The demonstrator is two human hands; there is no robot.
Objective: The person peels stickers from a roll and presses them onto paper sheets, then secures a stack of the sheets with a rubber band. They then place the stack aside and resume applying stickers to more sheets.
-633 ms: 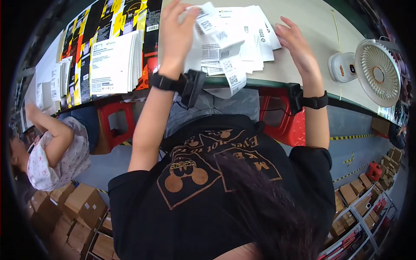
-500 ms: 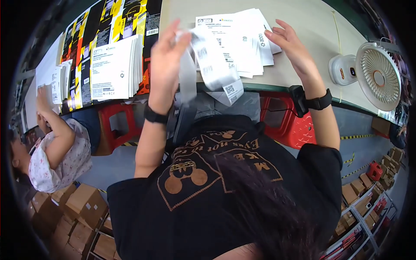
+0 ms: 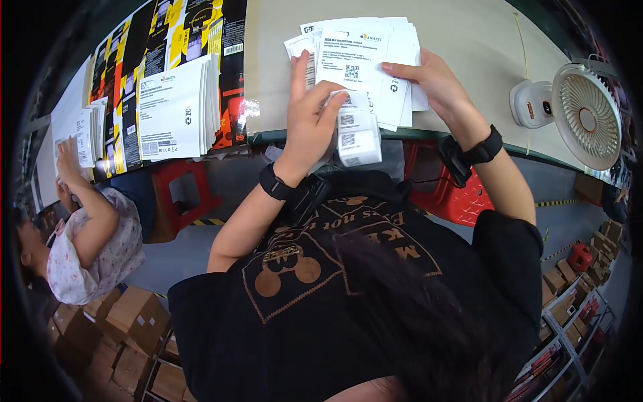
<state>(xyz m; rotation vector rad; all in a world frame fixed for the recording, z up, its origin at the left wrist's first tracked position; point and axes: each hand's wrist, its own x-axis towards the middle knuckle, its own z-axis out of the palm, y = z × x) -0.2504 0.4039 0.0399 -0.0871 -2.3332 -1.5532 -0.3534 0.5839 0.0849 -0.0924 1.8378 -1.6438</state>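
My left hand (image 3: 309,124) pinches a folded strip of white printed labels (image 3: 356,134) just past the table's front edge. My right hand (image 3: 435,80) grips the right side of a fanned stack of white leaflets (image 3: 355,57) lying on the beige table (image 3: 469,33), with the thumb on top. The label strip hangs down in front of that stack. Both wrists wear black bands.
A second stack of white leaflets (image 3: 174,107) lies on black-and-yellow flat packaging sheets (image 3: 194,33) at the left. A small white fan (image 3: 583,114) stands at the right. Red stools (image 3: 184,187) sit under the table. A co-worker (image 3: 94,248) works at the far left above cardboard boxes (image 3: 134,328).
My left hand has come down and gathered the long label strip into a short fold. My right hand slid left onto the leaflet stack.
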